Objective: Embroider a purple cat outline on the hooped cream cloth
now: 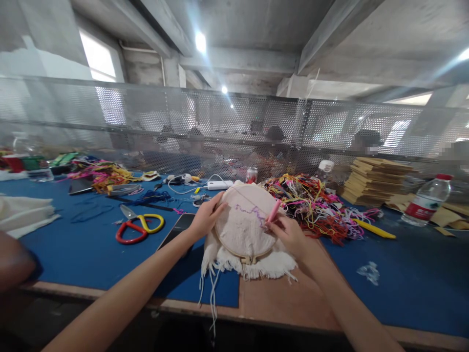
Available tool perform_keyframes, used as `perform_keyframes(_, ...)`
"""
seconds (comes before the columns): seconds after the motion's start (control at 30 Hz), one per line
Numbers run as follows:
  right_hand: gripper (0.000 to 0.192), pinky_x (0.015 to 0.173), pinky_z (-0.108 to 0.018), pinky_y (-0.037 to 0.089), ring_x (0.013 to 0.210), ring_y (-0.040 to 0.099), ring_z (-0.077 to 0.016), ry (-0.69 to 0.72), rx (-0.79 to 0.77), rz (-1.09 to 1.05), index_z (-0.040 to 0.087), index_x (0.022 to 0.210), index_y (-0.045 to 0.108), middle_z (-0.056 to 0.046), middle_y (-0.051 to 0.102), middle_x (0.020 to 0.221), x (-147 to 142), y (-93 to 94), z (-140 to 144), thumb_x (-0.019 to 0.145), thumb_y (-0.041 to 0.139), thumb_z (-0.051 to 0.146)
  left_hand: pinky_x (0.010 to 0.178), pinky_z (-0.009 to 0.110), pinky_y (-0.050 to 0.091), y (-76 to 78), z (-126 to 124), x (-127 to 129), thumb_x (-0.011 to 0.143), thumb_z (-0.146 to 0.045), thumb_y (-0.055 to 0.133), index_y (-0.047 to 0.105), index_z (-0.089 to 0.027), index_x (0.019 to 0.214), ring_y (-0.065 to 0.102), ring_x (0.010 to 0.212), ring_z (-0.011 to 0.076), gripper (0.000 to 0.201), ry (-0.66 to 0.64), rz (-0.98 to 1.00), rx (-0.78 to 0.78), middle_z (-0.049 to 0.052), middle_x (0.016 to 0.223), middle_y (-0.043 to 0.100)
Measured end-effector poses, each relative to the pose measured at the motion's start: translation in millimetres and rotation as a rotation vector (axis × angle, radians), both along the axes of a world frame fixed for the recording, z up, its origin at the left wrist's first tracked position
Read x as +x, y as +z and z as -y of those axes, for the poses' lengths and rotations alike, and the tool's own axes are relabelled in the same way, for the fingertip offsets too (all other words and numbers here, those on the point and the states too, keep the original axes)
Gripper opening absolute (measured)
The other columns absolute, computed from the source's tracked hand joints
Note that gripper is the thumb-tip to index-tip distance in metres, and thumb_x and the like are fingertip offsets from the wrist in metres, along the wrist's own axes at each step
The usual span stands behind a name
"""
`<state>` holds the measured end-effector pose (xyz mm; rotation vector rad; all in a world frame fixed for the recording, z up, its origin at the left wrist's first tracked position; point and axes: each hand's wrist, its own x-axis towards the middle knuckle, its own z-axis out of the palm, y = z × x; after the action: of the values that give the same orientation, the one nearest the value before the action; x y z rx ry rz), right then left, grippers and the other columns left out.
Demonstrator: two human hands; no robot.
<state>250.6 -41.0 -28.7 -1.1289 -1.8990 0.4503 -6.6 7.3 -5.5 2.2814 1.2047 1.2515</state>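
Note:
A round wooden embroidery hoop holds cream fabric with a short purple stitched line, tilted up on the blue table. My left hand grips the hoop's left rim. My right hand holds a pink punch needle with its tip against the fabric near the purple stitches. The fringed edge of the fabric hangs below the hoop, with loose threads trailing over the table's front edge.
Red and yellow scissors and a dark phone lie left of the hoop. A tangle of coloured yarn lies to the right, with stacked cardboard and a water bottle beyond. A perforated metal screen runs behind; people sit past it.

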Motion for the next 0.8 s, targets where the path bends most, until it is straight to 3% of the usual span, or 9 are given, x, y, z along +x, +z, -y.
perform_keyframes(0.8, 0.026, 0.07, -0.036, 0.056, 0.074, 0.062, -0.0178, 0.123, -0.167, -0.435, 0.019, 0.087, 0.055, -0.003, 0.059, 0.079, -4.3, -0.8, 1.5, 0.08, 0.054, 0.043, 0.094, 0.034, 0.04, -0.4, -0.3, -0.5, 0.086, -0.039, 0.04, 0.041, -0.016, 0.132, 0.054, 0.108, 0.0229, 0.051, 0.008, -0.013, 0.008, 0.008, 0.123, 0.057)
